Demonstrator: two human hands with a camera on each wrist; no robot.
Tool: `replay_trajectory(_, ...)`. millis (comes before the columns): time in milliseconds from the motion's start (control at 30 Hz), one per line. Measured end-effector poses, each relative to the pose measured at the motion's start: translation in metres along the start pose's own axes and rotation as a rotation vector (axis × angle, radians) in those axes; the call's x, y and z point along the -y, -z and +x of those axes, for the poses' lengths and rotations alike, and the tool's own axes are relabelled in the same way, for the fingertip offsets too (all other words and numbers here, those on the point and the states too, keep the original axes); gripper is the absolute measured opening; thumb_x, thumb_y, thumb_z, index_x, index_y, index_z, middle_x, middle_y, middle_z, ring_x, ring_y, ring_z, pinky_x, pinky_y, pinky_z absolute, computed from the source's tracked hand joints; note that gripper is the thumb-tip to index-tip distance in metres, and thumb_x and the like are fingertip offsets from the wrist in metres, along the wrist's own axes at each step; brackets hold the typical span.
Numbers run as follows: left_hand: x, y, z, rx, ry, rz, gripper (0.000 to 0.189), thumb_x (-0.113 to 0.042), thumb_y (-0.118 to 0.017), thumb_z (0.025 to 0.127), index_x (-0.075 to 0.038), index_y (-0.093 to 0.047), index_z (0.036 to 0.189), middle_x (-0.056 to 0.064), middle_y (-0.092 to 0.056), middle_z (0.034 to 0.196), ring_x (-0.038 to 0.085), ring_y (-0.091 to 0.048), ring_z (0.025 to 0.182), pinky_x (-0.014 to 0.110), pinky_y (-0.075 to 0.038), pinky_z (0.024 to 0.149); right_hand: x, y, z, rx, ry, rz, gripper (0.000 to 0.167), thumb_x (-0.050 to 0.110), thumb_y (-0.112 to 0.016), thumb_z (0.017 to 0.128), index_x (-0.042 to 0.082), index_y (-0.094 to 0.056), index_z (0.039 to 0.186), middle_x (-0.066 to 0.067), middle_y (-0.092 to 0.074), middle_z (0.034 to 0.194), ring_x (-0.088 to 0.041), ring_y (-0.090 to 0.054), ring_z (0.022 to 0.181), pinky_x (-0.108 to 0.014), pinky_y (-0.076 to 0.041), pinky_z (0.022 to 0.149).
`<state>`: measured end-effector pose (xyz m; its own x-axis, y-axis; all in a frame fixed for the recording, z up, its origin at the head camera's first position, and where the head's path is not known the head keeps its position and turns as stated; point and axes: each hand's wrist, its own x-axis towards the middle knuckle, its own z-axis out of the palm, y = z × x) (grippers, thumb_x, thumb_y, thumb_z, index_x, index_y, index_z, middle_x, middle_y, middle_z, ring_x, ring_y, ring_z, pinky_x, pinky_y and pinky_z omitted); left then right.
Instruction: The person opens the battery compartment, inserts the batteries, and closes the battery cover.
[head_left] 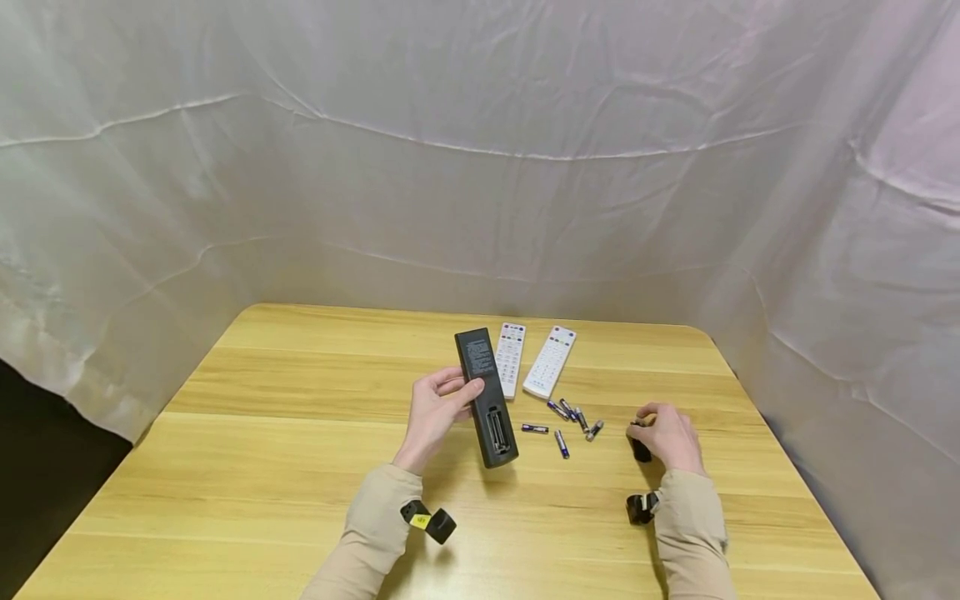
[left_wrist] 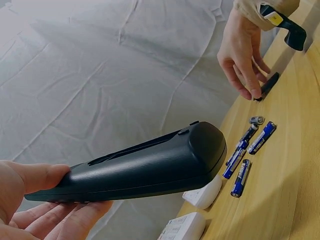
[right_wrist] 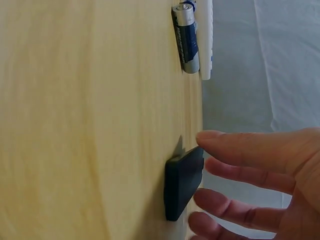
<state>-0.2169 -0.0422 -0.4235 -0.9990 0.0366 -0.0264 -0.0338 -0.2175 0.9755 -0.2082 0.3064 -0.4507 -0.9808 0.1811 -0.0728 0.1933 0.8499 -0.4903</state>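
Note:
My left hand (head_left: 438,412) grips a black remote control (head_left: 480,358) by its middle, thumb on top and fingers beneath. The remote's back faces up, and its battery compartment (head_left: 498,429) is uncovered. In the left wrist view the remote (left_wrist: 145,175) hangs above the table. At the right, my right hand (head_left: 672,437) pinches the edge of a small black battery cover (right_wrist: 184,182) with thumb and fingertips. The cover tilts against the tabletop. Between the hands lie several loose blue-and-silver batteries, among them one battery (head_left: 562,444) nearest me and another (head_left: 535,428) beside the remote.
Two white remotes lie buttons up behind the batteries: one remote (head_left: 510,358) partly behind the black one, the other remote (head_left: 550,362) to its right. The wooden table (head_left: 247,433) meets pale grey fabric (head_left: 480,208) at its back and sides.

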Motion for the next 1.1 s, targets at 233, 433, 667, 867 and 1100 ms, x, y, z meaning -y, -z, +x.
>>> replay_trajectory(233,0.001,-0.001,0.001,-0.004,0.001,-0.002,0.038,-0.004,-0.071,0.091,0.009,-0.062,0.126,0.03,-0.07,0.117,0.016,-0.075,0.083,0.035,-0.066,0.08,0.005,0.0,0.0,-0.067,0.046,-0.011,0.038,0.021,-0.069,0.09,-0.003,-0.067,0.118,-0.025,-0.071,0.102,-0.036,-0.065,0.087,-0.045,-0.054,0.069)
replay_trajectory(433,0.002,-0.001,0.001,-0.005,0.004,-0.013,0.038,-0.003,-0.07,0.091,0.01,-0.062,0.126,0.03,-0.071,0.115,0.015,-0.074,0.082,0.036,-0.067,0.08,0.013,-0.001,-0.002,-0.145,0.066,-0.004,0.018,0.021,-0.068,0.089,0.003,-0.071,0.091,-0.013,-0.071,0.082,-0.026,-0.061,0.072,-0.033,-0.044,0.059)
replay_trajectory(667,0.001,-0.001,0.001,-0.006,0.003,-0.018,0.038,-0.002,-0.07,0.091,0.01,-0.061,0.126,0.029,-0.071,0.114,0.015,-0.074,0.081,0.037,-0.067,0.08,0.027,-0.006,-0.004,-0.104,0.075,0.02,0.02,0.019,-0.068,0.091,-0.001,-0.072,0.091,-0.018,-0.072,0.084,-0.024,-0.063,0.07,-0.033,-0.049,0.057)
replay_trajectory(867,0.001,-0.001,0.001,-0.006,0.005,-0.014,0.037,-0.002,-0.07,0.091,0.009,-0.062,0.125,0.03,-0.071,0.115,0.014,-0.074,0.081,0.037,-0.066,0.08,0.034,-0.014,-0.004,-0.021,0.058,0.094,0.021,0.016,-0.068,0.092,-0.005,-0.07,0.099,-0.015,-0.072,0.077,-0.018,-0.064,0.057,-0.027,-0.052,0.053)
replay_trajectory(1100,0.001,-0.001,0.001,-0.004,0.0,-0.01,0.036,-0.002,-0.07,0.091,0.009,-0.063,0.124,0.03,-0.071,0.115,0.015,-0.074,0.081,0.038,-0.066,0.081,0.038,-0.02,0.0,0.039,0.097,0.068,0.031,0.016,-0.065,0.094,-0.006,-0.068,0.116,-0.023,-0.074,0.093,-0.017,-0.064,0.064,-0.026,-0.051,0.056)
